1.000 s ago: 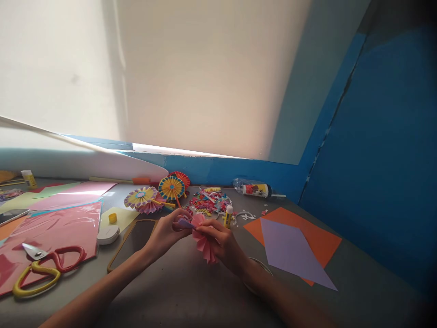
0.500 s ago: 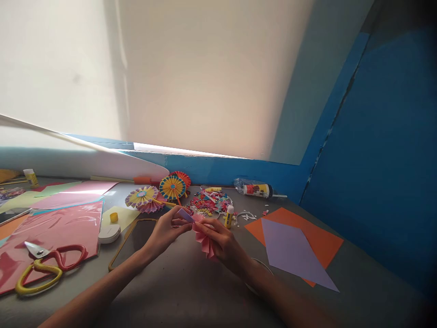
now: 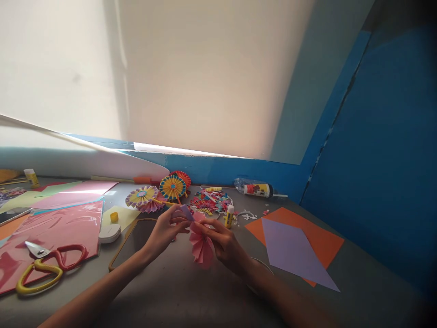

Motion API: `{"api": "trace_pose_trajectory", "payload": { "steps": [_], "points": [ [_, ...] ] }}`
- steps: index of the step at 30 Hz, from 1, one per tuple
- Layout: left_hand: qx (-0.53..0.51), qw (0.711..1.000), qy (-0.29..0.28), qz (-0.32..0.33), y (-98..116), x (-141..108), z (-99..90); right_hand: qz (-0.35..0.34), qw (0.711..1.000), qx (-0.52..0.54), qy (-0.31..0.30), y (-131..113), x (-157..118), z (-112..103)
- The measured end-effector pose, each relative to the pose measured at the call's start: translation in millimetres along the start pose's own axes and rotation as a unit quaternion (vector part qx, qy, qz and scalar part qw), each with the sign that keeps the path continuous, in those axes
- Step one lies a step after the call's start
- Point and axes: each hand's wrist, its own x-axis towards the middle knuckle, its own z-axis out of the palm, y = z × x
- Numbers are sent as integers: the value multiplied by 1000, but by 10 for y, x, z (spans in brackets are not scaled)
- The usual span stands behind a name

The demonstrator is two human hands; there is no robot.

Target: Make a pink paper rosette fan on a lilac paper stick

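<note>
A pleated pink paper fan [image 3: 201, 248] hangs from the fingers of my right hand [image 3: 221, 239], which pinch it near its upper part. Just to the left, my left hand [image 3: 170, 223] is closed on a small purple paper strip [image 3: 186, 212] that meets the top of the pink fan. Whether the strip is stuck to the fan I cannot tell, as fingertips cover the spot. An uncapped-looking yellow glue stick [image 3: 229, 217] stands upright behind my right hand. A phone [image 3: 134, 241] lies beside my left forearm.
Scissors [image 3: 48, 264] lie on a red plastic-wrapped pack [image 3: 78, 223] at left, by a white case [image 3: 109, 233] and yellow cap [image 3: 114, 217]. Folded paper rosettes [image 3: 141, 196] and paper scraps [image 3: 208, 202] sit behind. Purple [image 3: 293, 246] and orange sheets [image 3: 327, 239] lie right.
The pink fan has turned and spread, now hanging lower and slightly left with more pleats showing. The purple strip has tilted more upright. Both hands have barely moved.
</note>
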Motion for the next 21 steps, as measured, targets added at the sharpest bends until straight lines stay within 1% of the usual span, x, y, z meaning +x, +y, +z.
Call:
{"api": "trace_pose_trajectory", "payload": {
  "steps": [2, 4, 6, 8, 10, 12, 15, 19, 21],
  "points": [
    [1, 1000, -14, 8, 17, 3, 3, -7, 1000, 6, 6, -32, 15, -19],
    [1, 1000, -24, 18, 26, 13, -3, -12, 1000, 5, 25, -64, 26, -40],
    [-7, 999, -29, 27, 31, 24, -13, -10, 998, -5, 65, -90, 30, -64],
    [-20, 999, -41, 27, 41, 28, -22, 2, 993, -20, 117, -104, 30, -93],
    [-41, 997, -57, 18, 62, 24, -22, 19, 986, -26, 162, -107, 31, -126],
    [-71, 995, -76, -5, 89, 14, -10, 35, 981, -18, 190, -102, 37, -157],
    [-122, 985, -108, -48, 120, 0, 19, 76, 979, 29, 189, -100, 56, -175],
    [-168, 971, -156, -60, 118, -17, 56, 108, 979, 80, 151, -151, 93, -144],
    [-180, 966, -175, -67, 103, -32, 77, 142, 972, 144, 120, -191, 118, -125]
  ]
}}
